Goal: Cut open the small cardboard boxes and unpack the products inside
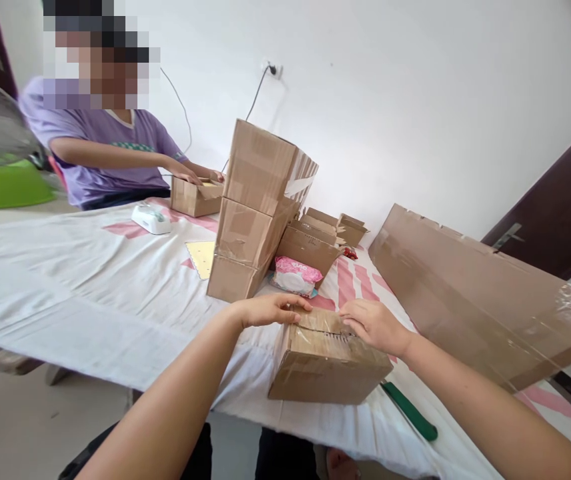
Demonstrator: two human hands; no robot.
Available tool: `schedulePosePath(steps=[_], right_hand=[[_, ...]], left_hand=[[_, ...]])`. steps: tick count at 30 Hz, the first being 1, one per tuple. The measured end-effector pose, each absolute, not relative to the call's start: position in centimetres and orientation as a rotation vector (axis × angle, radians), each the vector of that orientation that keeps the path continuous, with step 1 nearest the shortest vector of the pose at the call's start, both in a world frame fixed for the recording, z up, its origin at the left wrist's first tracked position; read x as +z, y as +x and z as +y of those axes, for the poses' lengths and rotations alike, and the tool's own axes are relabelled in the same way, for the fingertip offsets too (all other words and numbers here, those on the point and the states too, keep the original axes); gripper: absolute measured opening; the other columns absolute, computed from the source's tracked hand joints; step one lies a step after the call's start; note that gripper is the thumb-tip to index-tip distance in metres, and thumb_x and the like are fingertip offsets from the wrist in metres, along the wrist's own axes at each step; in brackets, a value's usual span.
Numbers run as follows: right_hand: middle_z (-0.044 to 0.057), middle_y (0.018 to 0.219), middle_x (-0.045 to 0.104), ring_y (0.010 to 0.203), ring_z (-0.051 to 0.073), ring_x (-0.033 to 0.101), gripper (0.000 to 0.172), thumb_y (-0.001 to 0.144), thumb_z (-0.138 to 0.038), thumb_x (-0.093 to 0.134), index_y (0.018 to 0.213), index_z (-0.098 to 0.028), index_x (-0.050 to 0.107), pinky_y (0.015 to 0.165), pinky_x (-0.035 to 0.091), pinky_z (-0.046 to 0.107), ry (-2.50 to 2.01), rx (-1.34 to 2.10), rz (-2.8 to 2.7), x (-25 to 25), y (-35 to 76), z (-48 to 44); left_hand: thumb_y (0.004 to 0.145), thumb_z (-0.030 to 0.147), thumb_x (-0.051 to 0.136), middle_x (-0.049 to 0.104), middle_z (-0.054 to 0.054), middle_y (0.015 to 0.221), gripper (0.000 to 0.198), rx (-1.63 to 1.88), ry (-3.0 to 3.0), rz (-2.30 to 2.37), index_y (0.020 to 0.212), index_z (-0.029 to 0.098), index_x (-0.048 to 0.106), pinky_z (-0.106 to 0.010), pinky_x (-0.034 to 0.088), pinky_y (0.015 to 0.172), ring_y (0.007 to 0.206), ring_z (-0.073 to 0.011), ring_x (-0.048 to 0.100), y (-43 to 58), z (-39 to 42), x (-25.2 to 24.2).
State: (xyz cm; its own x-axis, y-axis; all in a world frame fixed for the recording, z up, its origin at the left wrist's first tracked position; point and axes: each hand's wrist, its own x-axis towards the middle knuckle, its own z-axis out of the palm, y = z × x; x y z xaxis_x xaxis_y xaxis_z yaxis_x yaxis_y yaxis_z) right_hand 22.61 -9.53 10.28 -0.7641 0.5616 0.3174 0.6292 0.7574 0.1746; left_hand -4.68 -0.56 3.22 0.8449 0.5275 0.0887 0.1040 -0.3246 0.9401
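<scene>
A taped cardboard box (330,373) sits near the table's front edge, with a ragged seam and clear tape across its top. My left hand (270,311) reaches over the box's far left top edge, fingers stretched and thumb apart from them, touching the top. On the right top edge, my right hand (373,325) has its fingers bent together over the cardboard; the fingertips are partly hidden. Beside the box's right corner lies a green-handled tool (410,412), its blade mostly hidden. Just behind the box is a pink and white pack of wipes (295,275).
Stacked cardboard boxes (253,213) rise at left centre. Open boxes (310,237) stand behind the wipes. A large cardboard panel (465,300) leans at right. Across the table, a person in purple (115,153) handles a small box (193,198) near a white device (150,219) and yellow sheet (200,258).
</scene>
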Motion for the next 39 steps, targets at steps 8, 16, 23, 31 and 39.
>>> schedulePosePath(steps=[8, 16, 23, 31, 39], right_hand=[[0.005, 0.100, 0.071, 0.090, 0.016, 0.063, 0.023, 0.096, -0.011, 0.047, 0.099, -0.021, 0.067, 0.079, 0.048, 0.029, -0.592, -0.430, -2.913, 8.9, 18.2, -7.6], [0.008, 0.091, 0.066, 0.087, 0.020, 0.057, 0.025, 0.093, -0.007, 0.041, 0.093, -0.018, 0.064, 0.076, 0.046, 0.033, -0.643, -0.451, -2.974, 9.3, 19.9, -7.2], [0.010, 0.098, 0.067, 0.096, 0.022, 0.060, 0.020, 0.090, -0.011, 0.042, 0.090, -0.020, 0.059, 0.085, 0.049, 0.038, -1.120, -0.328, -2.619, 10.2, 27.4, -9.5], [0.009, 0.095, 0.065, 0.083, 0.021, 0.062, 0.016, 0.084, -0.035, 0.052, 0.079, -0.021, 0.058, 0.072, 0.050, 0.036, -1.936, -0.012, -1.988, 6.7, 38.4, -17.7], [-0.002, 0.068, 0.064, 0.063, 0.013, 0.061, 0.018, 0.090, -0.031, 0.060, 0.078, -0.017, 0.059, 0.062, 0.051, 0.027, -2.426, 0.592, -1.749, 0.9, 40.0, -26.1]], left_hand=[[0.083, 0.054, 0.067, 0.063, -0.006, 0.132, 0.050, 0.485, 1.861, 0.385, 0.123, 0.023, 0.062, -0.036, 0.039, 0.106, 0.124, -0.0251, 0.053, -4.4, -0.5, 2.8], [0.083, 0.053, 0.067, 0.058, -0.006, 0.140, 0.052, 0.490, 1.927, 0.455, 0.127, 0.025, 0.061, -0.038, 0.034, 0.112, 0.132, -0.0255, 0.048, -4.8, -0.5, 3.0], [0.080, 0.057, 0.066, 0.057, -0.008, 0.141, 0.057, 0.460, 1.950, 0.523, 0.126, 0.023, 0.061, -0.038, 0.035, 0.112, 0.132, -0.0269, 0.049, -4.9, -0.7, 3.5], [0.083, 0.051, 0.062, 0.055, -0.006, 0.144, 0.053, 0.447, 1.979, 0.543, 0.128, 0.023, 0.058, -0.036, 0.034, 0.112, 0.137, -0.0282, 0.043, -4.4, -1.0, 3.8], [0.084, 0.050, 0.059, 0.056, -0.004, 0.143, 0.051, 0.448, 2.033, 0.582, 0.129, 0.026, 0.059, -0.036, 0.037, 0.109, 0.135, -0.0291, 0.045, -4.1, -1.0, 3.8]])
